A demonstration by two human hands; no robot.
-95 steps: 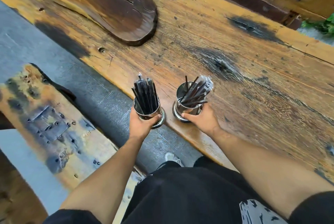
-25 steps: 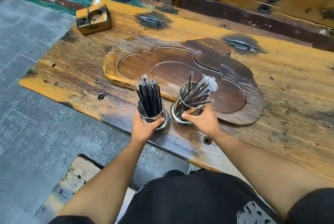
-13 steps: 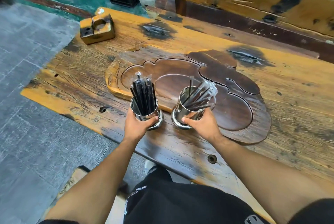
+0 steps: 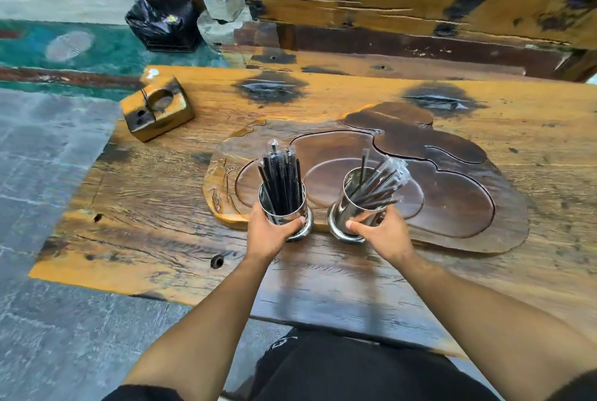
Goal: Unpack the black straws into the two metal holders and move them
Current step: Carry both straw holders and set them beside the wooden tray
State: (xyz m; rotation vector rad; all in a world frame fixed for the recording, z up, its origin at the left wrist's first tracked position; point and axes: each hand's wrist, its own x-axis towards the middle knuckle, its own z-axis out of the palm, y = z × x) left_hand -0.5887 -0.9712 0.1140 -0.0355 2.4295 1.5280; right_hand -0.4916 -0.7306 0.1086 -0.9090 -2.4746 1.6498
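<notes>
While both holders are in our grip, we should set them down level and together so neither load of straws tips out. Our left hand (image 4: 269,234) is wrapped around the left metal holder (image 4: 284,206), whose black straws (image 4: 280,179) stand nearly upright; our right hand (image 4: 382,235) clasps the right metal holder (image 4: 353,206), where the wrapped straws (image 4: 378,185) lean out to the right, so that one wants the steadier wrist. Both sit at the near rim of the dark carved tray (image 4: 458,203) on the wooden surface (image 4: 145,206). Compared with half a second ago, the grips match, while more of the far side shows: a wooden block (image 4: 156,108) and a black bin (image 4: 163,24).
</notes>
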